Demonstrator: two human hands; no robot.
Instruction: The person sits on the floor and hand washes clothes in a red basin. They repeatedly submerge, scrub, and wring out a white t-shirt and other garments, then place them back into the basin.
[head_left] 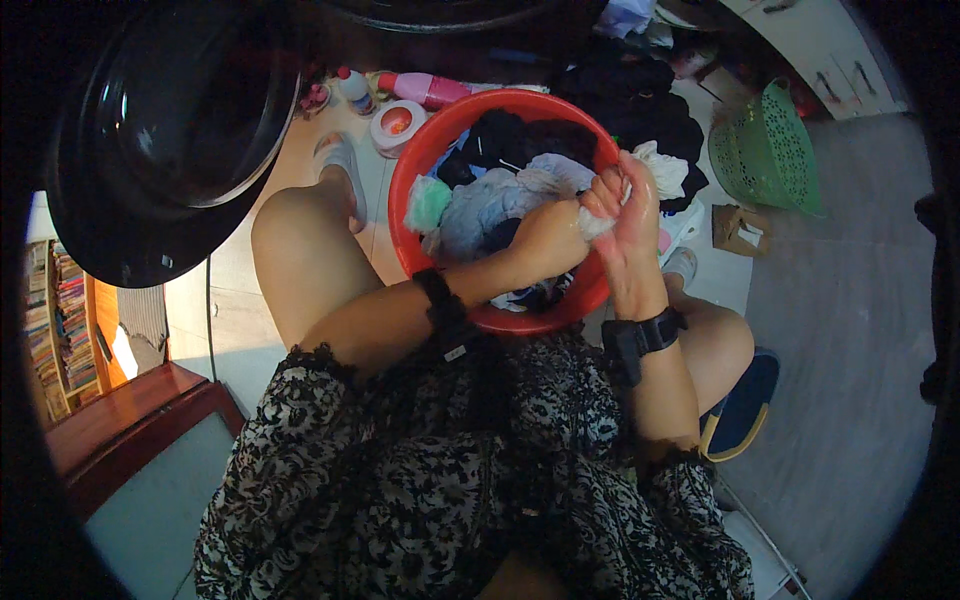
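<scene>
A red plastic basin [401,180] stands on the floor between my legs. Inside it are light blue-grey clothes [485,213], dark clothes [495,140] and a mint-green piece of cloth [428,203]. Over the basin's right side, a small bunched white cloth [598,222] is squeezed between my two hands. My left hand [552,240] is closed on its near left part, partly hiding it. My right hand [632,212], wet and shiny, has its fingers curled over the cloth from the other side. The cloth's full shape is hidden in my grip.
Beyond the basin lie a pink bottle [430,90], a white bottle [355,90] and a round pink-and-white container [398,127]. Dark clothes [640,105] and a white cloth [664,170] are heaped at the far right, near a green perforated basket [765,150] and a brown box [738,230].
</scene>
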